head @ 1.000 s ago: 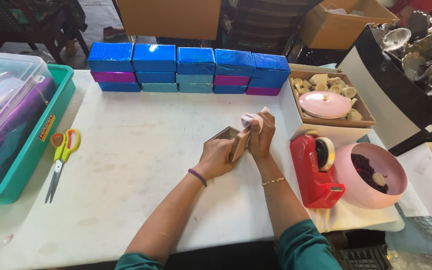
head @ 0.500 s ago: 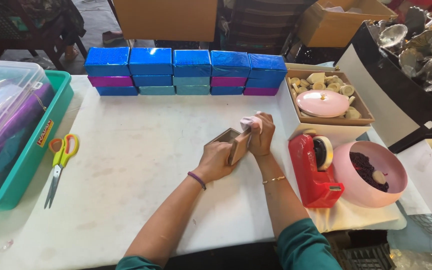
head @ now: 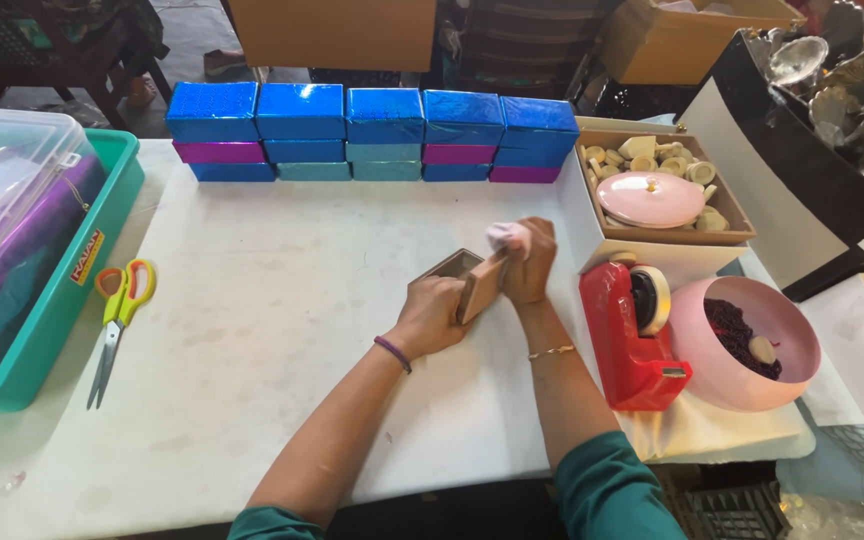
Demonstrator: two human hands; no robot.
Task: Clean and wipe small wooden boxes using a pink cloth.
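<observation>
A small brown cardboard box (head: 464,276) stands tilted on its edge in the middle of the white table (head: 282,330). My left hand (head: 430,313) grips its near side. My right hand (head: 529,260) presses a pale pink cloth (head: 505,236) against the box's upper right edge. Both hands touch the box.
Two rows of shiny blue, teal and purple boxes (head: 357,132) line the far edge. A red tape dispenser (head: 635,334) and a pink bowl (head: 752,345) stand at the right. A cardboard tray (head: 660,190) holds a pink lid. Scissors (head: 117,312) and a teal bin (head: 37,270) lie left.
The pink cloth is bunched tighter in my right hand, which has shifted slightly along the box's edge. My left hand keeps its grip.
</observation>
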